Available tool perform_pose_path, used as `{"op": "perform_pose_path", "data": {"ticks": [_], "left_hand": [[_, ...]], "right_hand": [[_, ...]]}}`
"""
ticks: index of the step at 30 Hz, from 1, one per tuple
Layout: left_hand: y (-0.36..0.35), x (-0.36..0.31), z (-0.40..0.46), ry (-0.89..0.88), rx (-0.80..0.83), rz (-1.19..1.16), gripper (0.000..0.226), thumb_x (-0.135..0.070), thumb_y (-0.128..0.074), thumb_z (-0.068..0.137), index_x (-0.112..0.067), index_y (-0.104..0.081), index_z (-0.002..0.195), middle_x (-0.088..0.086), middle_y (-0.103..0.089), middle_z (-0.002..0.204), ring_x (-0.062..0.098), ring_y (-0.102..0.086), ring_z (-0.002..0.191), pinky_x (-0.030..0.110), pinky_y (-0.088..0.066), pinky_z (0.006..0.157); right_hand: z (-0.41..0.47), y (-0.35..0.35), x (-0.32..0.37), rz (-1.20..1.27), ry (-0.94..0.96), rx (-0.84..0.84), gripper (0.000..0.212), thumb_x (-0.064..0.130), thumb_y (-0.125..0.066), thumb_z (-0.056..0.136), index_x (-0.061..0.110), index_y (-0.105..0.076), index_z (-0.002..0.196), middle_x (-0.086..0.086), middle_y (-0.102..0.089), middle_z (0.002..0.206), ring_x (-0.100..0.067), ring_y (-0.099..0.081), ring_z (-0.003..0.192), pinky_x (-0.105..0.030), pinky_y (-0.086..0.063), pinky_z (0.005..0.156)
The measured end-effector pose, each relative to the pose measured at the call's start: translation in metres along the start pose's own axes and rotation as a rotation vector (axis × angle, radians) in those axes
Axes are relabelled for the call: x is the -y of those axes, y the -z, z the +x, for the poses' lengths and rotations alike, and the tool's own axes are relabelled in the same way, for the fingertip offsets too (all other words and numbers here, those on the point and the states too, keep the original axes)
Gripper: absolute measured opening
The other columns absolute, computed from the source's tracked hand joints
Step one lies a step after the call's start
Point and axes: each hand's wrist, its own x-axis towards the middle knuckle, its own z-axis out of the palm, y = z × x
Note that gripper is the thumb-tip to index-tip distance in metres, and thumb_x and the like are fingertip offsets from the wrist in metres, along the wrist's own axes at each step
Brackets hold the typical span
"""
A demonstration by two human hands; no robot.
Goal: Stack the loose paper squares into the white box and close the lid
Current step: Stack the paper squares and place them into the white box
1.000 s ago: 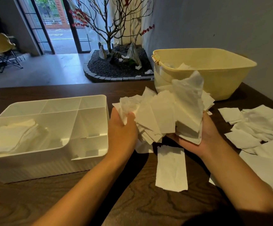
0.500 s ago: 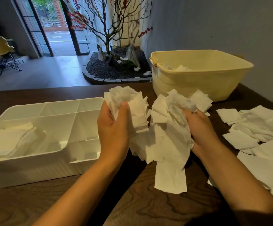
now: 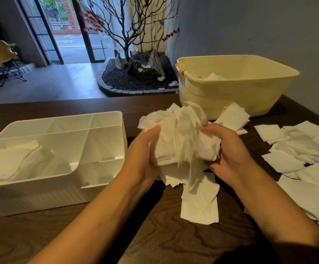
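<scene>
Between both hands sits a rumpled bundle of white paper squares (image 3: 179,138), just above the dark wooden table (image 3: 155,235). My left hand (image 3: 142,159) cups its left side, thumb on top. My right hand (image 3: 225,149) grips its right side with curled fingers. One long paper piece (image 3: 200,202) lies on the table under the bundle. The white box (image 3: 105,189) stands open at the left, with a low stack of squares (image 3: 11,161) in its big compartment. No lid is in view.
A yellow tub (image 3: 250,96) with some paper inside stands behind the bundle. Loose paper squares (image 3: 299,149) are scattered over the table's right side. Beyond the table's far edge are a stone-edged tree bed and a folding chair.
Both hands have pressed the loose fan of squares into a tighter, crumpled bundle and lowered it toward the table. The box and the scattered squares have not moved.
</scene>
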Motion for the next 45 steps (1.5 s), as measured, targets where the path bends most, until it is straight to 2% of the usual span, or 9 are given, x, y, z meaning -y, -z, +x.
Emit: {"op": "perform_pose_path", "data": {"ticks": [4, 7, 14, 19, 24, 28, 31, 36, 45], "left_hand": [[0.000, 0.000, 0.001, -0.057, -0.009, 0.022, 0.024, -0.018, -0.053, 0.101, -0.019, -0.069, 0.119, 0.006, -0.076, 0.110, 0.024, -0.074, 0.100, 0.041, -0.060, 0.079], [0.002, 0.000, 0.004, -0.143, -0.075, 0.082, 0.022, -0.012, -0.060, 0.098, -0.017, -0.070, 0.116, 0.008, -0.076, 0.111, 0.028, -0.072, 0.104, 0.051, -0.057, 0.093], [0.008, 0.001, 0.004, -0.332, -0.094, 0.271, 0.024, -0.002, -0.072, 0.087, -0.020, -0.070, 0.102, 0.000, -0.077, 0.098, 0.021, -0.074, 0.093, 0.036, -0.059, 0.079], [0.007, 0.003, 0.003, -0.480, -0.094, 0.406, 0.030, 0.000, -0.077, 0.081, -0.021, -0.068, 0.100, -0.002, -0.075, 0.097, 0.016, -0.072, 0.093, 0.033, -0.060, 0.080], [0.010, 0.006, 0.004, -0.579, -0.082, 0.496, 0.044, -0.005, -0.078, 0.083, -0.024, -0.057, 0.116, -0.009, -0.070, 0.106, 0.009, -0.069, 0.100, 0.028, -0.058, 0.081], [0.009, 0.011, 0.002, -0.588, -0.031, 0.572, 0.043, -0.003, -0.076, 0.084, -0.023, -0.056, 0.116, -0.015, -0.069, 0.102, 0.005, -0.068, 0.091, 0.021, -0.055, 0.073], [0.011, 0.012, 0.007, -0.604, -0.117, 0.504, 0.039, -0.005, -0.078, 0.083, -0.024, -0.059, 0.112, -0.010, -0.071, 0.099, 0.007, -0.069, 0.091, 0.020, -0.053, 0.074], [0.016, 0.007, 0.012, -0.553, -0.239, 0.386, 0.028, -0.012, -0.077, 0.086, -0.017, -0.066, 0.111, 0.001, -0.075, 0.101, 0.019, -0.072, 0.095, 0.038, -0.059, 0.084], [0.003, 0.012, 0.007, -0.234, -0.049, 0.227, 0.036, -0.010, -0.065, 0.096, -0.014, -0.059, 0.131, 0.007, -0.074, 0.114, 0.022, -0.072, 0.106, 0.042, -0.057, 0.096]], "right_hand": [[0.000, -0.002, 0.002, -0.191, 0.013, 0.042, 0.038, 0.006, -0.051, 0.084, 0.011, -0.068, 0.118, -0.009, -0.074, 0.103, -0.027, -0.070, 0.095, -0.040, -0.051, 0.083], [-0.002, -0.003, 0.003, -0.429, 0.072, 0.041, 0.031, 0.003, -0.052, 0.087, 0.013, -0.073, 0.108, -0.012, -0.075, 0.101, -0.029, -0.071, 0.098, -0.042, -0.052, 0.088], [-0.012, -0.008, 0.014, -0.290, 0.032, 0.159, 0.053, 0.060, -0.053, 0.081, 0.016, -0.081, 0.070, -0.006, -0.073, 0.077, -0.028, -0.064, 0.086, -0.046, -0.046, 0.096], [-0.012, -0.011, 0.010, -0.558, 0.178, 0.081, 0.015, 0.026, -0.067, 0.089, 0.026, -0.081, 0.082, -0.007, -0.076, 0.093, -0.023, -0.071, 0.091, -0.038, -0.053, 0.090], [-0.016, -0.014, 0.010, -0.597, 0.227, 0.065, 0.028, 0.002, -0.064, 0.091, 0.027, -0.076, 0.090, 0.009, -0.077, 0.088, -0.005, -0.072, 0.085, -0.020, -0.059, 0.075], [-0.013, -0.011, 0.009, -0.562, 0.217, 0.060, 0.023, 0.019, -0.073, 0.084, 0.031, -0.073, 0.104, 0.013, -0.076, 0.094, -0.005, -0.072, 0.093, -0.028, -0.059, 0.084], [-0.012, -0.005, 0.010, -0.672, 0.140, 0.184, 0.043, 0.044, -0.078, 0.067, 0.047, -0.066, 0.108, 0.025, -0.071, 0.098, 0.008, -0.065, 0.093, -0.018, -0.053, 0.078], [-0.012, -0.005, 0.010, -0.721, 0.164, 0.139, 0.032, 0.004, -0.069, 0.088, 0.035, -0.068, 0.097, 0.014, -0.075, 0.090, -0.004, -0.072, 0.083, -0.025, -0.061, 0.070], [-0.008, -0.008, 0.006, -0.402, 0.158, 0.004, 0.017, 0.012, -0.064, 0.093, 0.026, -0.072, 0.097, 0.006, -0.078, 0.094, -0.016, -0.074, 0.092, -0.038, -0.063, 0.074]]}}
